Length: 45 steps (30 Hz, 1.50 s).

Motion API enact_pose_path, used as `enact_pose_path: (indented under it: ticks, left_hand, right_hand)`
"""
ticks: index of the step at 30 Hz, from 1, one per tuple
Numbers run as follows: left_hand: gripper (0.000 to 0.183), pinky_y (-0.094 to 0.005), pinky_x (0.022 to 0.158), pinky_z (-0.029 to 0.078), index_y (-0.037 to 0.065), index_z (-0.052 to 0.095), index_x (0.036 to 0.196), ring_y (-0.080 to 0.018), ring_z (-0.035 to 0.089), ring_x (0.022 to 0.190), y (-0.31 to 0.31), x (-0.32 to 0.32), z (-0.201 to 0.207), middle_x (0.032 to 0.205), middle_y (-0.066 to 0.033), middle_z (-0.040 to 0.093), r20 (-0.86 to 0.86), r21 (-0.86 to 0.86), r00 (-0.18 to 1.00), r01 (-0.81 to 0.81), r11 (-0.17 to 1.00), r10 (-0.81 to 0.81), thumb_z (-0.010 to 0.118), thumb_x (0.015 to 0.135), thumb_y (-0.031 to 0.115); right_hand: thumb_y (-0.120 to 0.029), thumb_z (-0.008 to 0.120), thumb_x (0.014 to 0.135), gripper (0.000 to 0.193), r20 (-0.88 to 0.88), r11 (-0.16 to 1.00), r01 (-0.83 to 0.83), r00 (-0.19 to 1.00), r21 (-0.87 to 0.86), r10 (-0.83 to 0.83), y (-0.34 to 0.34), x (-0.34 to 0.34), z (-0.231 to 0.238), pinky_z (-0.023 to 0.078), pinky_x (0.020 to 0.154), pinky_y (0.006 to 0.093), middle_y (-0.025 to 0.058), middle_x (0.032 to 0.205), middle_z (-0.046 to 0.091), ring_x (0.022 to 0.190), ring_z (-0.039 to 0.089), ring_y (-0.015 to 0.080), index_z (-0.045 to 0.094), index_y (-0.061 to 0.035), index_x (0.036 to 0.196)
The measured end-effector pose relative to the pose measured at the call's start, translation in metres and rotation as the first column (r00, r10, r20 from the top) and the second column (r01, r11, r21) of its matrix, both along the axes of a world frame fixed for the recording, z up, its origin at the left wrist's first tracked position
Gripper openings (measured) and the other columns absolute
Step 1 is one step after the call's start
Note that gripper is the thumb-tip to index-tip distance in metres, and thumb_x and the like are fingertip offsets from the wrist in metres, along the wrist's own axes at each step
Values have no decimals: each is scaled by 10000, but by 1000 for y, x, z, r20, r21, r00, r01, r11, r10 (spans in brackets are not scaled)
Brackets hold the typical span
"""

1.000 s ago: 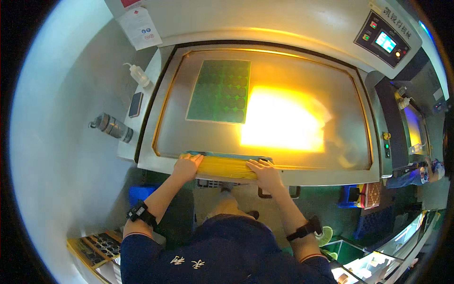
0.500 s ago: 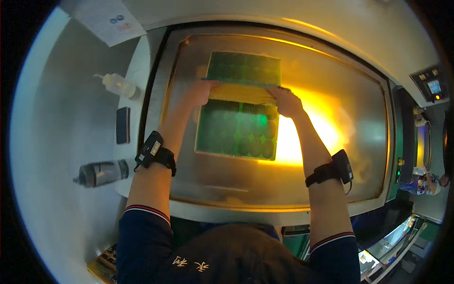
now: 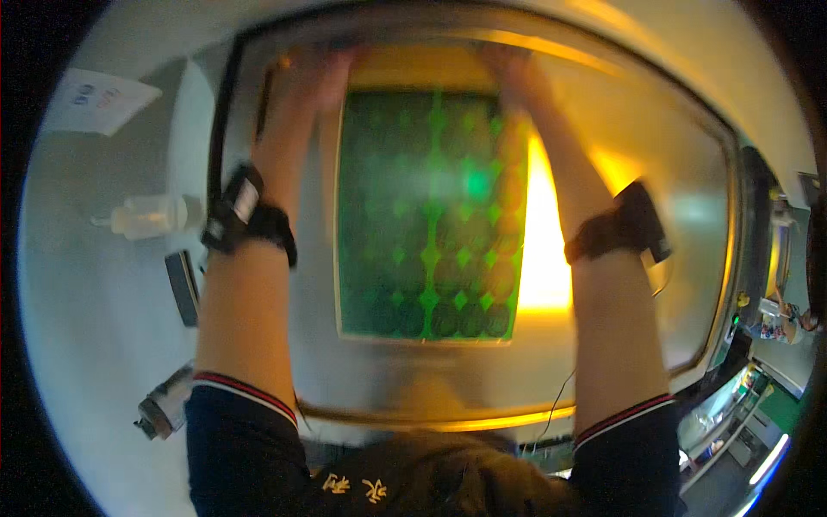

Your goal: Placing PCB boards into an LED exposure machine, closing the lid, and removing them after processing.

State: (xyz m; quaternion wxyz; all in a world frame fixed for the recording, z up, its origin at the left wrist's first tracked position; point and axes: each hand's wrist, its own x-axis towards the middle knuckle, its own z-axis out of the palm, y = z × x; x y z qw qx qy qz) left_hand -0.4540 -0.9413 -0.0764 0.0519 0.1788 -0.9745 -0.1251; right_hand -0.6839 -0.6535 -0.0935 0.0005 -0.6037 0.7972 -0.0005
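My left hand [image 3: 338, 76] and my right hand [image 3: 515, 76] are at the far end of a green panel, both smeared by motion. Between them stretches a wide yellowish-brown strip [image 3: 422, 67], its two ends at my hands; I cannot make out what it is made of. My fingers look closed on the strip's ends. The green panel [image 3: 431, 233] is rectangular, patterned with dark round shapes and small bright diamonds. It lies flat on a grey, framed work surface [image 3: 620, 345], and the strip covers or hides its far edge.
A bright yellow light patch [image 3: 547, 250] glows beside the panel's right edge. On the left ledge are a white squeeze bottle [image 3: 151, 215], a dark phone [image 3: 182, 289] and a clear bottle [image 3: 165, 403]. A printed sheet [image 3: 102, 102] is at the upper left. Another person [image 3: 780, 319] appears far right.
Both hands have moved away from me with the strip, from across the panel to its far end. More of the green panel now shows. The whole view has shifted too.
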Motion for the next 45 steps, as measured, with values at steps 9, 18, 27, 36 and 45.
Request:
enact_pose_path:
  ticks: [9, 18, 27, 36, 45]
  left_hand:
    - [623, -692, 1064, 280, 202, 360, 1520, -420, 481, 1285, 322, 199, 73, 1408, -126, 540, 557, -83, 831, 34, 996, 18, 551, 932, 277]
    - [835, -778, 1063, 198, 270, 371, 1520, -467, 319, 1412, 440, 238, 97, 1552, -20, 396, 502, 117, 864, -10, 993, -51, 737, 770, 298]
    - [680, -589, 970, 477, 258, 435, 1465, -444, 532, 1235, 170, -39, 25, 1351, -112, 585, 160, -147, 981, -87, 985, 110, 530, 843, 0]
    - [675, -486, 929, 534, 280, 449, 1467, -378, 632, 1132, 97, -104, 60, 1229, -171, 658, 319, 162, 939, 81, 983, -130, 547, 858, 6]
    - [733, -571, 1104, 359, 210, 382, 1499, -430, 444, 1336, 358, 168, 77, 1426, -208, 500, 391, 296, 904, 54, 954, -173, 667, 823, 189]
  right_hand:
    - [-94, 588, 807, 585, 340, 988, -147, 933, 54, 120, 274, 173, 84, 368, 1022, 502, 138, 1326, 528, 1159, 514, 347, 496, -91, 1385]
    - [-138, 571, 856, 617, 350, 988, -99, 935, 119, 51, 407, 230, 92, 294, 1127, 620, 101, 1525, 419, 1359, 423, 388, 456, -194, 1460]
    - [-39, 562, 811, 730, -4, 999, 37, 999, -19, -37, 122, -54, 33, 376, 1121, 498, -10, 1544, 414, 1378, 442, 252, 417, -278, 1485]
    - [-98, 725, 748, 804, 106, 994, -105, 989, 12, 103, 92, -128, -9, 409, 1111, 439, 37, 1523, 440, 1336, 484, 281, 441, -304, 1470]
    - [-77, 552, 846, 457, 485, 998, -44, 874, 45, 17, 353, 135, 62, 517, 896, 508, 102, 1282, 609, 1117, 592, 342, 592, -175, 1290]
